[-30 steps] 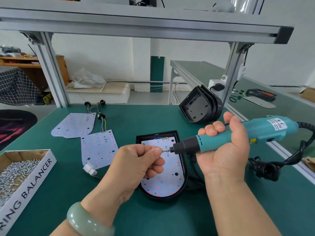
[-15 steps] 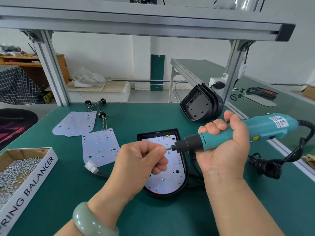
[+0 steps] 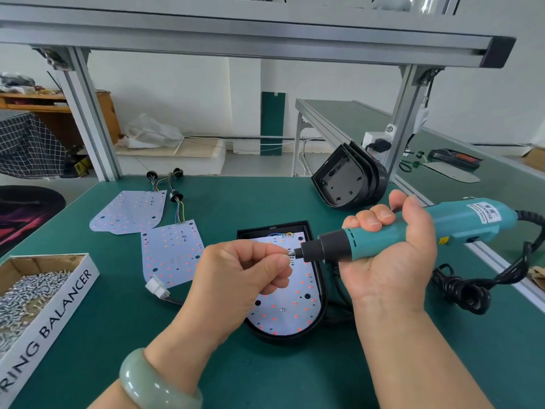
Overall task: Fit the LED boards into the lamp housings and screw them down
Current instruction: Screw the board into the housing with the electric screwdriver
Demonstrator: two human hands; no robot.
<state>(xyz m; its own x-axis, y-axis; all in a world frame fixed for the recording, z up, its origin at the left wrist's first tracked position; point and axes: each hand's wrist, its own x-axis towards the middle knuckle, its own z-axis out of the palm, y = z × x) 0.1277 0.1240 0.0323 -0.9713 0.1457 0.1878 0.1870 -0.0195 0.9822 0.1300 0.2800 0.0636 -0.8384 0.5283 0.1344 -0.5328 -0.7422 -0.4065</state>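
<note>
Bench: green mat (image 3: 265,202) held my black D-shaped lamp housing (image 3: 283,339), a white LED board (image 3: 290,308) lying inside.
Right hand (image 3: 392,261): I gripped a teal electric screwdriver (image 3: 460,222), level above the housing.
Left hand (image 3: 236,276): thumb and forefinger pinched a small silver screw (image 3: 290,252) against its bit.

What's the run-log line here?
right hand grips electric screwdriver | left hand pinches screw at its tip | LED board sits in lamp housing

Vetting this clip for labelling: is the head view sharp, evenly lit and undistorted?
Head view: wide-angle perspective makes the posts lean instead of standing straight; light is soft and even, with no glare on the board; left hand, right hand and driver are sharp, though the screw pinched at the bit is barely resolved.
</note>
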